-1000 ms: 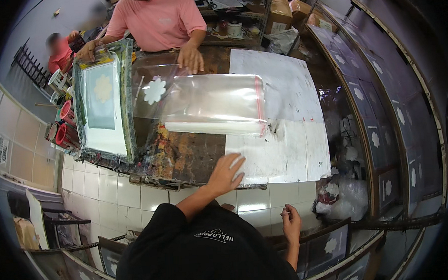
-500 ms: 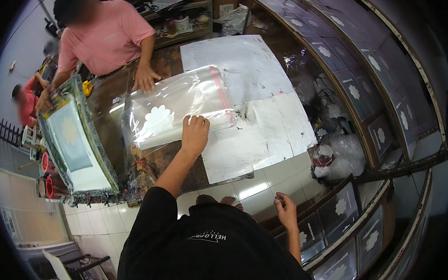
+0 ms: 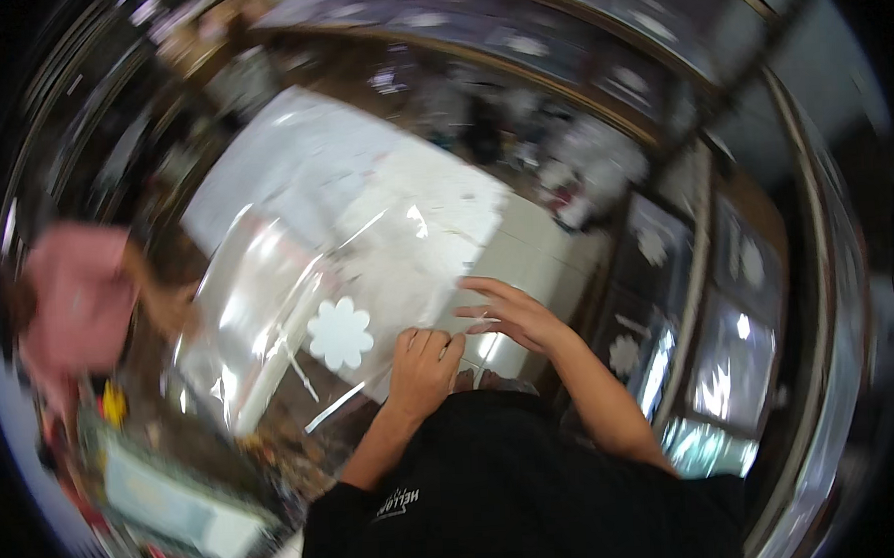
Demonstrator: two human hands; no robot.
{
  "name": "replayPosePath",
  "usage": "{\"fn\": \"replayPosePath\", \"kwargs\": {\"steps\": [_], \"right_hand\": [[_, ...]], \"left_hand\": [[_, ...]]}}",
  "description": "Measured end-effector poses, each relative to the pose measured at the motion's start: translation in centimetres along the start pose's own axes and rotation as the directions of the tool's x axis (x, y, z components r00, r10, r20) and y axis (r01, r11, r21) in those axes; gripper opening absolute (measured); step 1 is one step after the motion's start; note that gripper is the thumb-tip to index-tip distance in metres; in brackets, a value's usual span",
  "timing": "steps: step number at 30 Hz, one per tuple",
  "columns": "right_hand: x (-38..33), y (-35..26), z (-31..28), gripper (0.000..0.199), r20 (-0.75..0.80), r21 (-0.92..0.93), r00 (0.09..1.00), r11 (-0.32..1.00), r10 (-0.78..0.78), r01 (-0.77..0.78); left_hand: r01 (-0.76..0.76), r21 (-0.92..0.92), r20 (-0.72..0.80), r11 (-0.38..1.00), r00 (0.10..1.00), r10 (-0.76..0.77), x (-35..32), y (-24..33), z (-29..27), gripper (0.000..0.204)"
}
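My left hand (image 3: 426,377) is closed on the near edge of a clear plastic bag (image 3: 384,312). A white scalloped flower (image 3: 340,334) is printed on this bag, which spreads over the white sheets and beside a stack of clear bags (image 3: 244,308). Beside it, my right hand (image 3: 509,316) has its fingers stretched out and apart near the bag's right edge. Blur hides whether those fingers touch the plastic.
White sheets (image 3: 312,155) cover part of the worktable. At left, a co-worker in a pink shirt (image 3: 84,295) reaches toward the stack; a framed printing screen (image 3: 182,500) lies nearer. Racks (image 3: 706,268) of flower-printed bags stand right, with crumpled plastic (image 3: 602,163) beyond the table.
The view has swung to the right. My left hand has drawn the printed bag off the stack toward me. My right hand has come up from my side to near the bag.
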State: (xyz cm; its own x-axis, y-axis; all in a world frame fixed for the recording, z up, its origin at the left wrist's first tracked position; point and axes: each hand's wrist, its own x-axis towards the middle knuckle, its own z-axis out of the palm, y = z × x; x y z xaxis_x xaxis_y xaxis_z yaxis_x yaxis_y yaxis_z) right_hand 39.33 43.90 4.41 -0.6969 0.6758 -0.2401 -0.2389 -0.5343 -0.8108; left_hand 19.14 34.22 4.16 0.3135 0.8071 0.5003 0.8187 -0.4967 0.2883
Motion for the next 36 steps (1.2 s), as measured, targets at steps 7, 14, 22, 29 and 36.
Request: {"fn": "replayPosePath", "kwargs": {"steps": [7, 14, 22, 29, 36], "right_hand": [[-1.0, -0.5, -3.6, 0.03, -0.205, -0.501, 0.967, 0.865, -0.149, 0.027], [-15.2, -3.3, -11.0, 0.032, -0.508, -0.541, 0.758, 0.836, -0.409, 0.089], [-40.9, -9.3, -18.0, 0.013, -0.896, -0.416, 0.268, 0.879, -0.354, -0.231], [-54.8, -4.3, -29.7, 0.013, -0.939, -0.241, -0.147, 0.901, -0.31, -0.361], [-60.5, -0.1, -36.5, 0.014, -0.923, -0.042, -0.307, 0.854, -0.232, -0.519]], "left_hand": [[-0.207, -0.183, 0.192, 0.961, 0.951, 0.242, 2.2, 4.5, 4.2, 0.033], [-0.19, -0.44, 0.091, 0.878, 0.963, 0.254, 4.4, 5.5, 4.6, 0.04], [0.034, -0.219, 0.154, 0.975, 0.988, 0.0, 3.7, -2.2, 8.7, 0.037], [0.143, 0.008, 0.219, 0.99, 0.966, -0.141, 2.6, -5.7, 12.4, 0.04], [0.099, 0.128, 0.217, 0.987, 0.968, -0.126, 2.4, -6.2, 13.6, 0.039]]}}
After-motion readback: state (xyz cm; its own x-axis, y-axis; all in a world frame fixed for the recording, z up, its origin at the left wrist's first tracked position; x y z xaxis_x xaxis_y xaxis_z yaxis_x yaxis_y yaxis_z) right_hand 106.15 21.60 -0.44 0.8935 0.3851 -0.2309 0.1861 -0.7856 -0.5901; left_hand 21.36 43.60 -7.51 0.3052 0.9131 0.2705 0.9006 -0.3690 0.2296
